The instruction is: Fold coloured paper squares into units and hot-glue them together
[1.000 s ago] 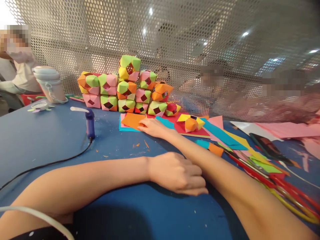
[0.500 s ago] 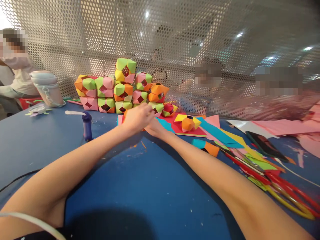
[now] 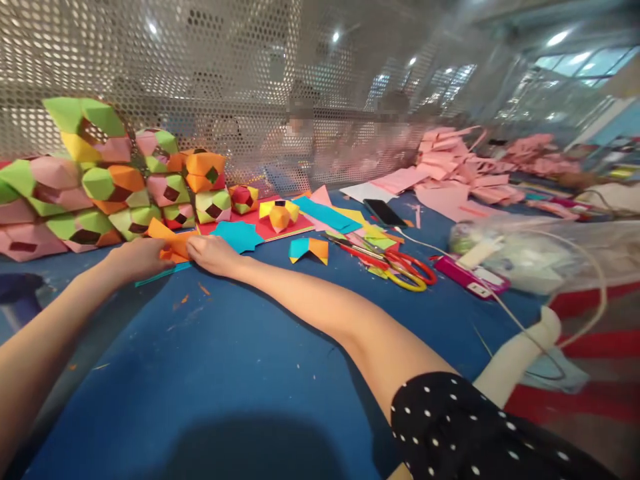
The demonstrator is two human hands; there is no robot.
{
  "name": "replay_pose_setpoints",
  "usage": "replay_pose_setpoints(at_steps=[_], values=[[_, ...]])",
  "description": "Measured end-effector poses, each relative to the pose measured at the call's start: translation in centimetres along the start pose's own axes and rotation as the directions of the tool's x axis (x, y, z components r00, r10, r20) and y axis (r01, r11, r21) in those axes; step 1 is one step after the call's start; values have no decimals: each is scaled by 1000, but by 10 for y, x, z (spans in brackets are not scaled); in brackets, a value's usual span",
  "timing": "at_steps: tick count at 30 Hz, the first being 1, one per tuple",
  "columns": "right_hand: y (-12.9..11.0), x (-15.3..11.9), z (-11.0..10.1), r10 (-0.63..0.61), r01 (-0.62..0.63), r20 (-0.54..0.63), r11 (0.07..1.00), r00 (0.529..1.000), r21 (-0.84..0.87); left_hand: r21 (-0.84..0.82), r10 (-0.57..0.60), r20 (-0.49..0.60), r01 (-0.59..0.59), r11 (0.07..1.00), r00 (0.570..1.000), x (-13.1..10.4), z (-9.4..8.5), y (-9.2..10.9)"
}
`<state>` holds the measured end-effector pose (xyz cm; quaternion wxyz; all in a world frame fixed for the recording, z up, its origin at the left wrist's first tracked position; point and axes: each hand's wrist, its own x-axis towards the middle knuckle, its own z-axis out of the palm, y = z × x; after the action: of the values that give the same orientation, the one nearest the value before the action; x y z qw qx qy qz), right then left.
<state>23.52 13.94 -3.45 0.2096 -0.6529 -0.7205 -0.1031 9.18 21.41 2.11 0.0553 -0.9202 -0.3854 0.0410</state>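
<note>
Both of my hands are closed on an orange paper piece (image 3: 173,241) above the blue table (image 3: 240,373). My left hand (image 3: 140,259) grips its left side, and my right hand (image 3: 213,253) pinches its right side. Beneath them a strip of blue paper (image 3: 163,275) shows. Just right of my right hand lies more blue paper (image 3: 237,236). Behind my hands, folded paper blocks (image 3: 113,187) in green, pink and orange are stacked up. A small blue and orange folded piece (image 3: 309,250) stands farther right.
Scissors (image 3: 400,267), a phone (image 3: 384,213), a purple box (image 3: 470,275) with a cable and a plastic bag (image 3: 525,257) lie to the right. Pink paper (image 3: 450,167) is heaped at the back right. A perforated metal screen (image 3: 240,80) rises behind the table.
The view has swung to the right, showing more pink paper, the purple box and the bag. My hands have moved slightly apart, and the orange paper between them now shows clearly.
</note>
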Motion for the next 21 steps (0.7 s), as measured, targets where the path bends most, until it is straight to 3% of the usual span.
replay_pose_setpoints(at_steps=[6,12,16,21], values=[[7,2,3,5,-3,-34,998,999,68,-64,-12,21,13,998,1000,-3,-7,-4],[10,-1,10,43,-22,-108,981,993,191,-261,-100,27,103,960,995,-6,-9,-26],[10,-4,14,58,-28,-122,971,991,237,-427,-211,52,212,879,976,-7,0,-39],[10,-6,16,62,-29,-130,970,990,241,-648,-351,43,294,703,935,-5,11,-45]])
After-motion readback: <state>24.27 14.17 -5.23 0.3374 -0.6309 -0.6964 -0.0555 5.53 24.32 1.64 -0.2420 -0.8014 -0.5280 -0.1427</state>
